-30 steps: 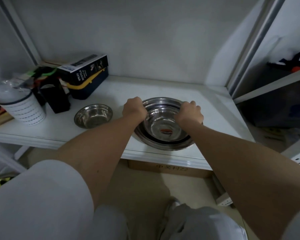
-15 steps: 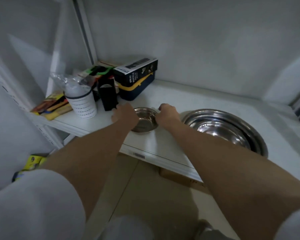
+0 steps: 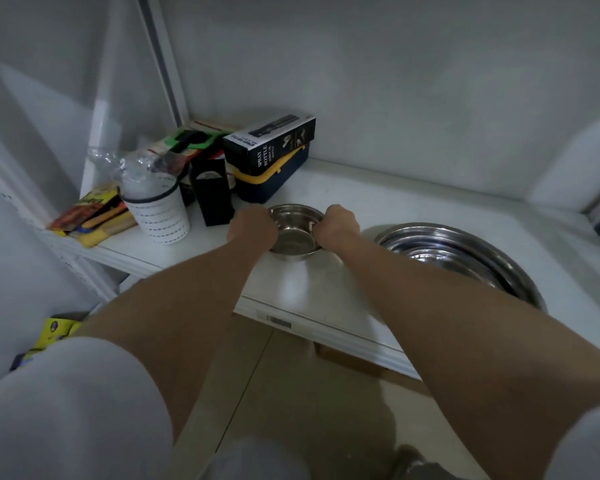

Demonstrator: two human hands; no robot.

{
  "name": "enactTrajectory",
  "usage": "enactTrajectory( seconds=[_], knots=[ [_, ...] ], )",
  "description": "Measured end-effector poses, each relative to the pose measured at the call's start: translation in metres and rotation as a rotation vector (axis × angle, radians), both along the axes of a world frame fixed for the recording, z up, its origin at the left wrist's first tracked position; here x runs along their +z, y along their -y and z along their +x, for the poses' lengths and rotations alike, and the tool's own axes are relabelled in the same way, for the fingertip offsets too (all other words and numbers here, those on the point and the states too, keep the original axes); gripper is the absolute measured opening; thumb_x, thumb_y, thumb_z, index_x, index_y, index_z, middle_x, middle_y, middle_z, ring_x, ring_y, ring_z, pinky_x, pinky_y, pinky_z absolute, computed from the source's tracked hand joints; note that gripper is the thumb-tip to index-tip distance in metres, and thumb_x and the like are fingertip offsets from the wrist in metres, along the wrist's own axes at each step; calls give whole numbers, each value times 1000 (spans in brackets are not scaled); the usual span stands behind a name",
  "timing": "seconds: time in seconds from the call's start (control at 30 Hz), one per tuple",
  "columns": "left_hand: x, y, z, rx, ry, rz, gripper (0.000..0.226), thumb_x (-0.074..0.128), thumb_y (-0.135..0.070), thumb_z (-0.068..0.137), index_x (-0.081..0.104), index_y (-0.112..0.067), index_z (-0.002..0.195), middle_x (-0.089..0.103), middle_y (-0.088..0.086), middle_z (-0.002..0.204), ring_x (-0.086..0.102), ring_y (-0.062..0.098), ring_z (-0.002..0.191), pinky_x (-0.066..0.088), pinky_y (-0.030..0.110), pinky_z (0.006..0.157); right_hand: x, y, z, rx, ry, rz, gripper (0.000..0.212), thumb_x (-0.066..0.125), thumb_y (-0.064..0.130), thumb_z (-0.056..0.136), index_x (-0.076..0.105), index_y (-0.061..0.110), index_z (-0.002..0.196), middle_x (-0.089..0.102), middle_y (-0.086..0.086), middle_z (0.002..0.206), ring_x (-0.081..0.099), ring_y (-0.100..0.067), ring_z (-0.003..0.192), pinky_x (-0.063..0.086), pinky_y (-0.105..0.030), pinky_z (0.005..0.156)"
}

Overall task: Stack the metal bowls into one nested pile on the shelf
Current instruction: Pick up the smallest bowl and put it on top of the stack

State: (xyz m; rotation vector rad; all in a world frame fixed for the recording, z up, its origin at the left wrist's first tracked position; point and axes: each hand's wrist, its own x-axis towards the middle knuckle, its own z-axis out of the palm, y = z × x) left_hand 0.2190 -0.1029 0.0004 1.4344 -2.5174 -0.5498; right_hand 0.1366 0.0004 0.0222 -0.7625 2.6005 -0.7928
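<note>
Two hands grip a small bowl [image 3: 294,233] by opposite sides of its rim on a white shelf [image 3: 406,206]: the left hand [image 3: 250,226] curled on its left edge, the right hand [image 3: 338,223] pinching its right. Nested larger bowls [image 3: 465,258] sit well apart to the right; a spray bottle box [image 3: 269,147] and a striped cup [image 3: 158,211] stand behind at left

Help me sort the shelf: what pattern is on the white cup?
Rows of dark dashes with a dark rim band on the white cup, head view.
</note>
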Motion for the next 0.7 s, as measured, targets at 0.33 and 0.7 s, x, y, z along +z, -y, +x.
enactTrajectory(
  seconds=[0.33, 0.7],
  knots=[
    [62, -95, -73, -147, -245, 34, 32, 46, -13, 93, 56, 1, 119, 61, 20, 123, 60, 35, 113, 48, 39, 91, 65, -112, -51, -260, -84, -51, 32, 49, 17, 94, 60, 2, 120, 62, -16, 127, 59, -32, 118, 46, -33, 91],
    [27, -187, -105, -375, -66, 129, 10, 54, -7, 90, 62, -1, 91, 69, 18, 102, 67, 31, 86, 48, 29, 67, 28, -225, -73, -376, -19, 102, 13, 56, 7, 85, 48, 9, 74, 56, -8, 83, 57, -25, 79, 47, -30, 67]
  ],
)
